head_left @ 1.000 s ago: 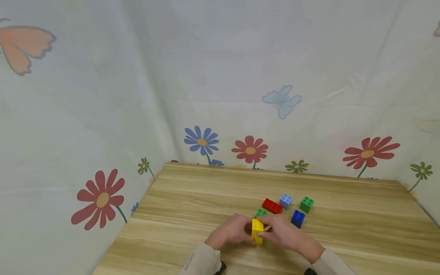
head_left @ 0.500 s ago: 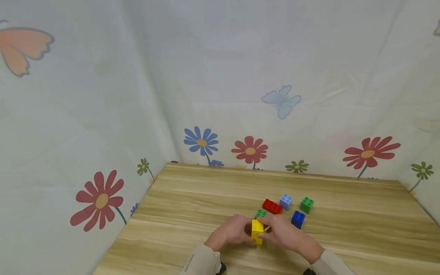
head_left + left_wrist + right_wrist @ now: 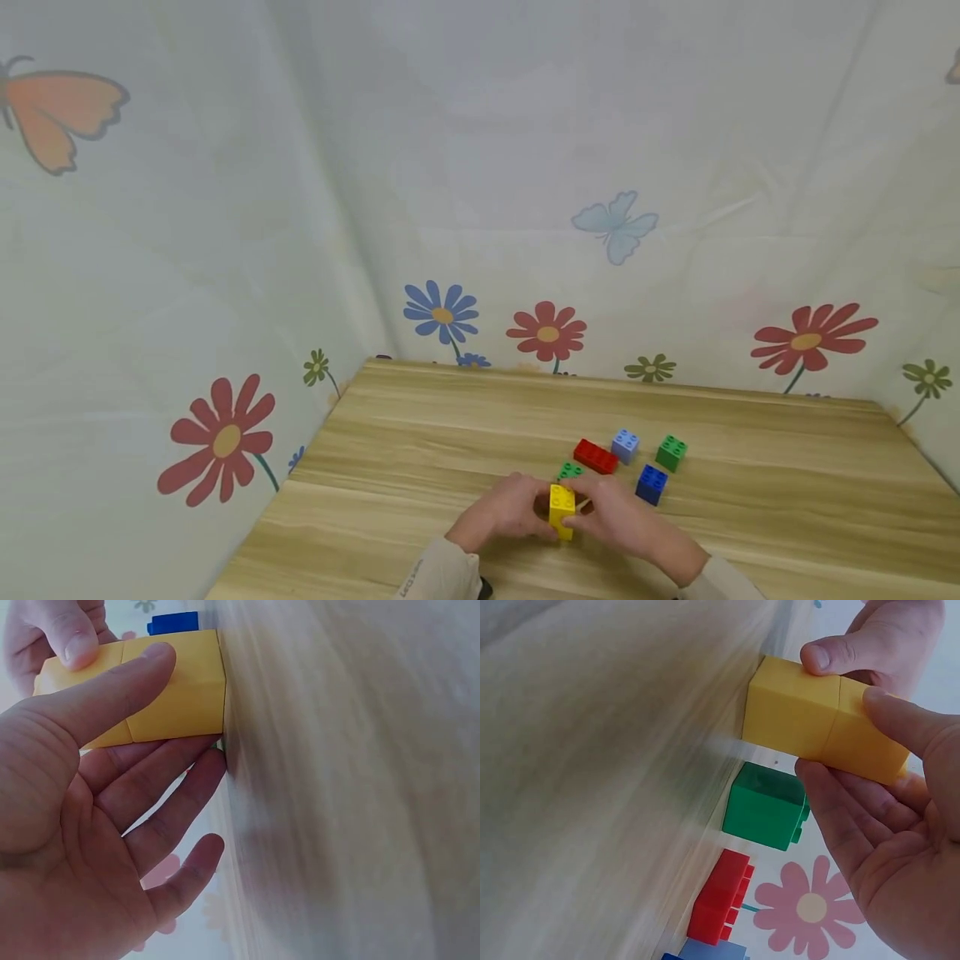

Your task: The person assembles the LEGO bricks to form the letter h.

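In the head view, the yellow stack (image 3: 562,512) and the hands are hiding most fingertips, and both sleeves (image 3: 442,571) are running off the bottom edge. The stack is standing upright between the 2 hands; whether its base is touching the table (image 3: 420,442) is hard to tell. The wrist views are showing a seam between 2 bricks: the left hand (image 3: 517,507) is pinching the lower brick (image 3: 791,709), the right hand (image 3: 611,510) the upper brick (image 3: 870,739). The hands are partly covering the near green brick (image 3: 572,472); the right wrist view is revealing its side. There, beyond the red brick (image 3: 596,457), the frame is cutting off the light blue brick (image 3: 626,446) and dark blue brick (image 3: 652,484). Only the head view is clearly showing the far green brick (image 3: 671,452).
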`<state>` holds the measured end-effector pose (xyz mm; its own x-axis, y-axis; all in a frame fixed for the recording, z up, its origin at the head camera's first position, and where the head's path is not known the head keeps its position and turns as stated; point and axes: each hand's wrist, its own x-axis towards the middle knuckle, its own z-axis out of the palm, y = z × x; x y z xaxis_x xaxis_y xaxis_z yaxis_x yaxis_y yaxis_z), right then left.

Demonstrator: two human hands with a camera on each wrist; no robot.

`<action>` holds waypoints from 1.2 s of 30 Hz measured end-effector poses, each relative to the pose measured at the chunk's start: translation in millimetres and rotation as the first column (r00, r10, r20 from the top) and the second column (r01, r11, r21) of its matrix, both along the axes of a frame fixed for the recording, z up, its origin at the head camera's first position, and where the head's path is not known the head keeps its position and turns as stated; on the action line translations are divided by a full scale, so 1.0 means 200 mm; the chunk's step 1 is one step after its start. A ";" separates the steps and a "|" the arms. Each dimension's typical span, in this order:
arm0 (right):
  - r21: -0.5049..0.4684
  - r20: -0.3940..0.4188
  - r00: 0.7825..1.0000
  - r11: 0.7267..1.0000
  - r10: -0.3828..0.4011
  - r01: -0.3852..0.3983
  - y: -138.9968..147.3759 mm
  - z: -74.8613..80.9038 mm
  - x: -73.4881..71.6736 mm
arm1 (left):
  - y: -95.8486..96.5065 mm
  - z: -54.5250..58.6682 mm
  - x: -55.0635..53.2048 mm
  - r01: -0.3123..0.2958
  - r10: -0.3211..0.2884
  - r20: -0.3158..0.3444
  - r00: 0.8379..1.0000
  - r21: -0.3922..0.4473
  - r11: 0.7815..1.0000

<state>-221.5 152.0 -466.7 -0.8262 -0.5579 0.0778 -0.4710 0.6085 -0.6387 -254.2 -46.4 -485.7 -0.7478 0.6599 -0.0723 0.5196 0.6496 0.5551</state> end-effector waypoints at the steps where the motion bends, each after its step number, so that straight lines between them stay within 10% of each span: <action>1: -0.006 0.006 1.000 1.000 -0.001 0.001 0.00 0.00 0.00 | 0.00 0.00 0.00 0.004 -0.004 0.001 1.000 0.000 1.000; 36: -0.047 -0.049 0.995 0.995 -0.090 0.087 0.22 -0.01 0.01 | -0.16 -0.01 -0.17 -0.229 0.212 0.126 0.969 0.148 0.962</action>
